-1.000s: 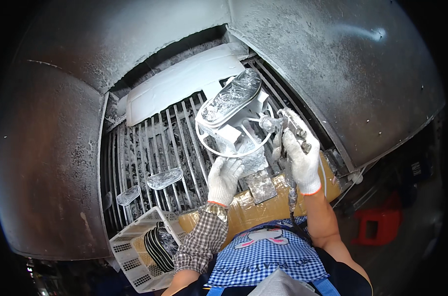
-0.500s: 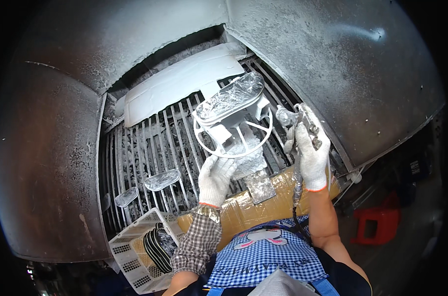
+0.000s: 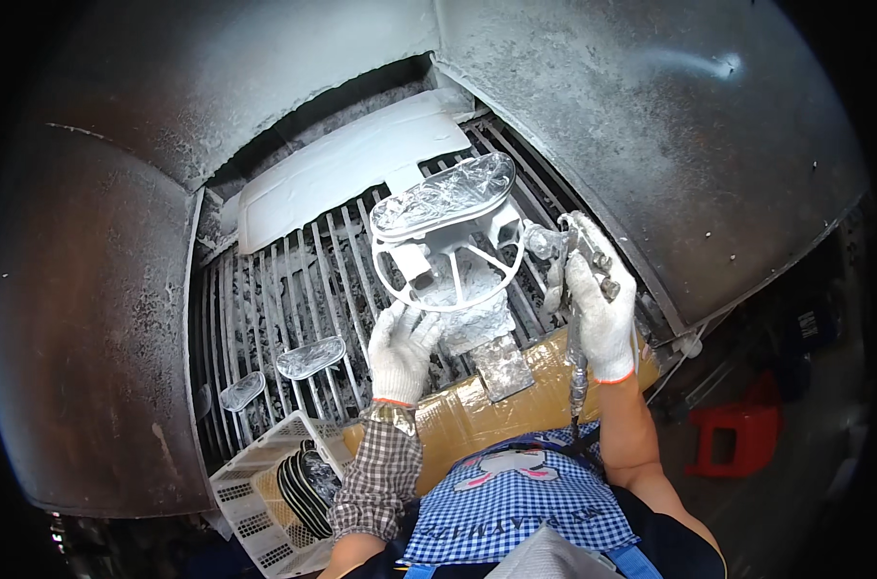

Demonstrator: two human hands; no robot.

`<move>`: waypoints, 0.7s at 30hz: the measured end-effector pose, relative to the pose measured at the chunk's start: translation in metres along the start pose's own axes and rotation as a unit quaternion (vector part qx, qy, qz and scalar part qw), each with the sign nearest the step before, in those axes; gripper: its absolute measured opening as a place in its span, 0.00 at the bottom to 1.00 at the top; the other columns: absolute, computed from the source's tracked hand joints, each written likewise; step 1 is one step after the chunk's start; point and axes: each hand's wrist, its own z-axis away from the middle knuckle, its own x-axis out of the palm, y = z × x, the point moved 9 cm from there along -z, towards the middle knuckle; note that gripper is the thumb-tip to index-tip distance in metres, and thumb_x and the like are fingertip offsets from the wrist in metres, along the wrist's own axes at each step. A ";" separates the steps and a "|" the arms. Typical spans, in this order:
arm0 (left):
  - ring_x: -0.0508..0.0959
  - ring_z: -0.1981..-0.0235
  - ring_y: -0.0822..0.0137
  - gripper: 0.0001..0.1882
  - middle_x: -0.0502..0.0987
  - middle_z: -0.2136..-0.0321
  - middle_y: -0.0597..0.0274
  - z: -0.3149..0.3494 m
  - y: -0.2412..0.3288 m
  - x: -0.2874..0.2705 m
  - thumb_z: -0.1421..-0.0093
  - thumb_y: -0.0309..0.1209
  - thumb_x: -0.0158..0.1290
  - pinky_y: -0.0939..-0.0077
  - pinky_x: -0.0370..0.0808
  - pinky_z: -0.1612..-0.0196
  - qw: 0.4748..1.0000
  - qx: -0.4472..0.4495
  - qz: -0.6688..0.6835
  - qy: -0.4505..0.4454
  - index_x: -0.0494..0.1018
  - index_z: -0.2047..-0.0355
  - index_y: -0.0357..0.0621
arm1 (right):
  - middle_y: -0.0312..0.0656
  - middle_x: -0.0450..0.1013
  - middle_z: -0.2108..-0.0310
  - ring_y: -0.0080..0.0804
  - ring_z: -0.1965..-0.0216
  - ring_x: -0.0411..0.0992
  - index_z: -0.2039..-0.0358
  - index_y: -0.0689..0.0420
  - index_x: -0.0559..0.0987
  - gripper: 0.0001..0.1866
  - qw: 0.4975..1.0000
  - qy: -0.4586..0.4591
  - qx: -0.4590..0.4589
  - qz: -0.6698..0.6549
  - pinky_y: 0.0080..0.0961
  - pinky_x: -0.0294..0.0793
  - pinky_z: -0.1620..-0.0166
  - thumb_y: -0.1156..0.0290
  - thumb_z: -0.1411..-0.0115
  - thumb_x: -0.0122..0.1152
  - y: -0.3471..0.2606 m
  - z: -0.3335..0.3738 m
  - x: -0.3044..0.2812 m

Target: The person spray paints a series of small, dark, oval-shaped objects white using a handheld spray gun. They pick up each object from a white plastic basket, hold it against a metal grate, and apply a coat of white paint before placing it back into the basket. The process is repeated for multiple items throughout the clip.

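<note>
My left hand (image 3: 401, 353), in a white knitted glove, has its fingers apart, with the fingertips at the near rim of a white spoked wheel (image 3: 455, 282). Above the wheel, on white block-like supports, lies a long oval piece (image 3: 445, 198) with crinkled, shiny film on its face and a pale edge. My right hand (image 3: 602, 314), also gloved, is closed around a spray gun (image 3: 575, 253) coated in grey-white residue. The gun's nozzle points left toward the oval piece and stands apart from it. A hose runs down from the gun.
Two smaller film-covered oval pieces (image 3: 311, 358) (image 3: 242, 391) stand on the slatted grate (image 3: 269, 309) at left. A white plastic basket (image 3: 250, 492) holds dark-edged oval pieces. A taped cardboard piece (image 3: 448, 420) lies along the front. Metal walls (image 3: 651, 145) enclose the grate; a red stool (image 3: 737, 434) is at right.
The wheel and its oval piece have turned slightly. My left hand has shifted a little left and stays at the rim. The spray gun has moved slightly left and down, nearer the oval piece's right end.
</note>
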 end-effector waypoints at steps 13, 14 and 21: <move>0.79 0.45 0.40 0.25 0.78 0.45 0.44 -0.009 0.024 -0.009 0.29 0.45 0.56 0.41 0.79 0.43 0.999 0.038 -0.020 0.032 0.70 0.44 0.38 | 0.35 0.76 0.65 0.14 0.71 0.70 0.29 0.66 0.68 0.28 0.998 0.040 -0.034 0.032 0.14 0.73 0.68 0.70 0.25 0.60 -0.020 -0.004 -0.023; 0.79 0.45 0.40 0.26 0.78 0.45 0.44 -0.011 0.026 -0.011 0.29 0.45 0.55 0.42 0.80 0.43 0.998 0.039 -0.023 0.032 0.68 0.41 0.38 | 0.35 0.76 0.65 0.14 0.71 0.70 0.29 0.66 0.68 0.28 0.997 0.049 -0.047 0.047 0.13 0.73 0.68 0.70 0.25 0.60 -0.023 -0.003 -0.026; 0.80 0.46 0.41 0.21 0.79 0.47 0.41 -0.020 0.042 -0.017 0.29 0.44 0.55 0.41 0.81 0.46 0.996 0.062 -0.007 0.067 0.70 0.47 0.39 | 0.37 0.77 0.69 0.18 0.73 0.74 0.30 0.67 0.69 0.27 0.999 -0.001 0.000 0.032 0.18 0.75 0.67 0.70 0.25 0.59 -0.016 0.017 -0.006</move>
